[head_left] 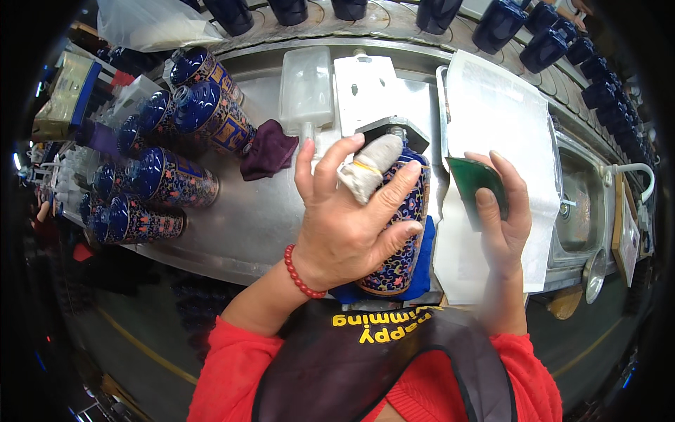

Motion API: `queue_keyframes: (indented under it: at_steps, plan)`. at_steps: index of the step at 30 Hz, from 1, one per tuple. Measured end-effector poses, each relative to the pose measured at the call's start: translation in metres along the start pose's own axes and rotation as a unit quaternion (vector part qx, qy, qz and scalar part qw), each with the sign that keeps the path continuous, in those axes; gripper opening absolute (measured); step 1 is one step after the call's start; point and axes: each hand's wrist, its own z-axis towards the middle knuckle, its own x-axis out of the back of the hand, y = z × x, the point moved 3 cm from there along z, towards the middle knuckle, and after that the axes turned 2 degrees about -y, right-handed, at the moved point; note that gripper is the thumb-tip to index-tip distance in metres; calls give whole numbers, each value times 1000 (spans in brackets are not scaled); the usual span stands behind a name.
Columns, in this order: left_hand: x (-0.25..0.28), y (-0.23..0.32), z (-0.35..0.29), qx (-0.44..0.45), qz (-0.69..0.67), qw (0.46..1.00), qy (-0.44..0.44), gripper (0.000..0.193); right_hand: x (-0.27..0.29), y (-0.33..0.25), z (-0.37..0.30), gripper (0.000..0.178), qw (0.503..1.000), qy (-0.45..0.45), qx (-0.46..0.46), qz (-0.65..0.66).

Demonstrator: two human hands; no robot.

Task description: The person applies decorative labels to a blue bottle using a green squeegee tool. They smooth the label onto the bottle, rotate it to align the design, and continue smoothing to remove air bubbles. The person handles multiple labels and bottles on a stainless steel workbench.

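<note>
My left hand [344, 218], with a red bead bracelet at the wrist, spreads its fingers over a blue floral-patterned bottle [394, 271]. Its middle finger appears to be wrapped in a pale cloth sheath [373, 165] tied with a yellow band. The bottle lies on a blue cloth [424, 264], neck pointing away from me, beside a dark angular holder [416, 133]. The hand hides much of the bottle, so whether it presses on it is unclear. Off to the right, my right hand [505, 211] pinches a flat dark green scraper [478, 186] between thumb and fingers, above white paper.
Several similar patterned bottles [211, 116] stand on the metal table at the left, near a purple cloth [269, 151]. A clear plastic container [306, 91] and white sheets [499, 105] lie ahead. A sink [576, 211] is at right. Dark blue cups [499, 24] line a conveyor behind.
</note>
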Motion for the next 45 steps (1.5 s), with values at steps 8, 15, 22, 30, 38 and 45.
queue_keyframes:
  at_steps: [8,15,22,30,38,45]
  plan:
    - [-11,-6,-15,53,-1,999,1,61,-11,-1,0,47,989,-90,35,-112]
    - [-13,0,-20,53,-8,999,-2,64,-31,-10,-3,51,961,-144,65,-227]
    - [-16,-5,-20,57,-32,998,-12,65,-39,-13,-2,52,957,-162,62,-232]
    - [-19,-11,-24,68,-59,996,5,71,-41,-14,-3,54,955,-161,52,-244]
    - [-20,-15,-28,65,-51,997,1,76,-43,-15,-3,60,962,-152,41,-222]
    - [-19,-20,-32,104,-84,991,15,74,-43,-13,-4,59,965,-146,40,-213]
